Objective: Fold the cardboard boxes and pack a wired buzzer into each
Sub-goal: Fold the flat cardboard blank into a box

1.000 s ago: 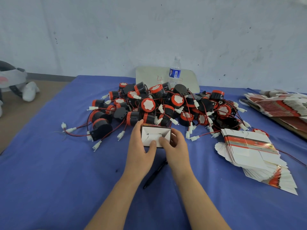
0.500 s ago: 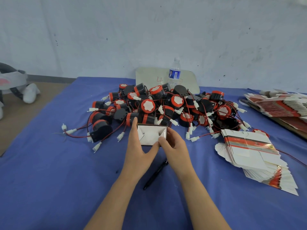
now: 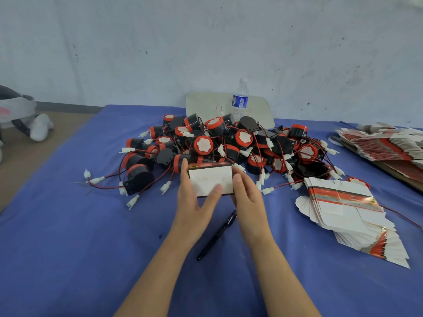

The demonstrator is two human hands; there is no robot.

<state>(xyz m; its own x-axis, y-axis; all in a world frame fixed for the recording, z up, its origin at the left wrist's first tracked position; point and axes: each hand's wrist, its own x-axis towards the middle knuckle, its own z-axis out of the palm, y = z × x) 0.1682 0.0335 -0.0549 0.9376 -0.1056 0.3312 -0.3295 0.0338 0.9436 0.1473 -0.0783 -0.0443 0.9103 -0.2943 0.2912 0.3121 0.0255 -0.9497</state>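
Note:
A small cardboard box (image 3: 209, 177) is held up just in front of the buzzer pile, its folded white end flaps facing me. My left hand (image 3: 194, 197) grips its left side, with the thumb pressed on the flaps. My right hand (image 3: 248, 194) holds the right side with fingers curled behind. A heap of black and red wired buzzers (image 3: 229, 145) with white connectors lies on the blue table (image 3: 80, 236) behind the box. A fanned stack of flat boxes (image 3: 348, 211) lies to the right.
A black pen (image 3: 217, 234) lies on the cloth under my forearms. A water bottle (image 3: 239, 99) stands before a white board (image 3: 206, 106) at the back. More flat boxes (image 3: 384, 145) are piled at the far right. A plush toy (image 3: 20, 117) sits on the floor, left.
The box's end flaps have been pushed flat and closed. The box has turned so that end faces me, and my left thumb now presses on it.

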